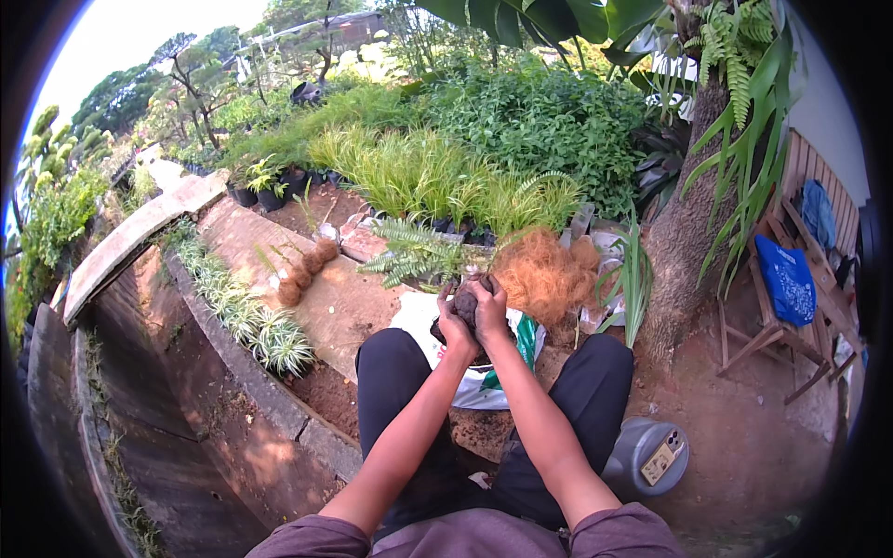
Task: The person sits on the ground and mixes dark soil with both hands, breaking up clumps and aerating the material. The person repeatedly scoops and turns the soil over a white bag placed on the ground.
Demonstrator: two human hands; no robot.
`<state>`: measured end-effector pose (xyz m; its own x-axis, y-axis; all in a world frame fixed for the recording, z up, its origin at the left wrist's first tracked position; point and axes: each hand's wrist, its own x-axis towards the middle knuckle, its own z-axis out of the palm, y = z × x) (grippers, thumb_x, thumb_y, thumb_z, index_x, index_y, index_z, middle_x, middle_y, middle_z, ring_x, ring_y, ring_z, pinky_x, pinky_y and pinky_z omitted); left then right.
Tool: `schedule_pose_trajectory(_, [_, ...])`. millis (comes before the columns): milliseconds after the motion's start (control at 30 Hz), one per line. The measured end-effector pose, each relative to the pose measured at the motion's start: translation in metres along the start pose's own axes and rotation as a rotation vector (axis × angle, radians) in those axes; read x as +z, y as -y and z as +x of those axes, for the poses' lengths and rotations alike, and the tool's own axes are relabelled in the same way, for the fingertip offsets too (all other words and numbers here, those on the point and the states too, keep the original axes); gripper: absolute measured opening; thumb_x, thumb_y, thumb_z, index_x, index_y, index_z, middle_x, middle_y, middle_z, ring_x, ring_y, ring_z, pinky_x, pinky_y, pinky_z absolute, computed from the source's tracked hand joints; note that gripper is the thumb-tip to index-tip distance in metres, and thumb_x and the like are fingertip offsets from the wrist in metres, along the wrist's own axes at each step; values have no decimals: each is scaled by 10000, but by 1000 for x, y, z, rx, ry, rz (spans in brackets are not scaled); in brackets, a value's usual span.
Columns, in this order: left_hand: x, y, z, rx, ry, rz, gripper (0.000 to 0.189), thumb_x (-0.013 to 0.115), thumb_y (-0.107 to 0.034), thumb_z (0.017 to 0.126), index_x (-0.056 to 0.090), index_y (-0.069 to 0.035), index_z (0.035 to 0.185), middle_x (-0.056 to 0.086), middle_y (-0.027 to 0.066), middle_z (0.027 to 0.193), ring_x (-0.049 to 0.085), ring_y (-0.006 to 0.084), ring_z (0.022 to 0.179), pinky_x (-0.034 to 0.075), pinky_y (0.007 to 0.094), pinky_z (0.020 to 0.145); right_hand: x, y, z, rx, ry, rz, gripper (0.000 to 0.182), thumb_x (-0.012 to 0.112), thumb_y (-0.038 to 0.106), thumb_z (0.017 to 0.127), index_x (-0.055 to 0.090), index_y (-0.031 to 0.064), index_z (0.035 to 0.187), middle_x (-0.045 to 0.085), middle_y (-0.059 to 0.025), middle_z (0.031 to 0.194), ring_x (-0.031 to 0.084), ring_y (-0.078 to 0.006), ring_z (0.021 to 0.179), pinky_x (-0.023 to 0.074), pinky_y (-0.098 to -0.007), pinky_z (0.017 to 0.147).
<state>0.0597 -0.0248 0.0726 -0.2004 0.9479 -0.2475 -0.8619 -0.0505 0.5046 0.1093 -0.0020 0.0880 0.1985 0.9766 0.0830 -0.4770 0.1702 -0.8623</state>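
Observation:
Both of my hands cup a dark ball of soil in front of my knees. My left hand presses on its left side, and my right hand wraps its right side and top. Beneath them an opened white plastic sack with green print holds dark soil, partly hidden by my hands and forearms. Just beyond my right hand lies a heap of orange-brown coconut fibre. Fern fronds spread behind the ball. Several fibre-wrapped balls with small plants sit in a row to the left.
A concrete-edged drainage channel runs along the left, bordered by variegated plants. A grey lidded bucket with a phone on top stands by my right knee. At right are a tree trunk and a wooden chair bearing a blue bag.

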Motion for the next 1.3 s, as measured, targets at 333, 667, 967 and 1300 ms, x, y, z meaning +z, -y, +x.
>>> schedule_pose_trajectory(333, [-9,-12,-1,155,11,199,440,354,-385,1023,434,-76,1326,584,135,1250,591,267,1106,444,402,991,5,-8,0,150,-28,-2,394,649,289,863,621,-16,1110,654,-110,1025,601,-200,920,456,-300,863])
schedule_pose_trajectory(667, [-19,-36,1,232,-43,300,421,340,-345,1041,524,-4,1207,615,134,1104,599,210,1006,470,355,913,28,-3,-18,-242,160,-599,400,717,327,836,642,-35,988,677,-201,882,636,-335,826,483,-380,816])
schedule_pose_trajectory(967, [-9,12,5,69,-36,117,300,467,-270,1002,566,-38,1164,613,105,1126,588,215,1040,458,350,932,-2,-12,-1,-175,21,-256,245,654,233,914,603,-7,910,693,-101,798,643,-165,730,503,-304,702])
schedule_pose_trajectory(1300, [8,16,6,-72,-7,82,396,366,-292,1011,552,-30,1243,610,88,1220,567,229,1121,399,342,1009,-17,-8,8,-169,35,-303,229,553,203,976,608,-18,949,711,-95,884,644,-155,803,483,-301,762])
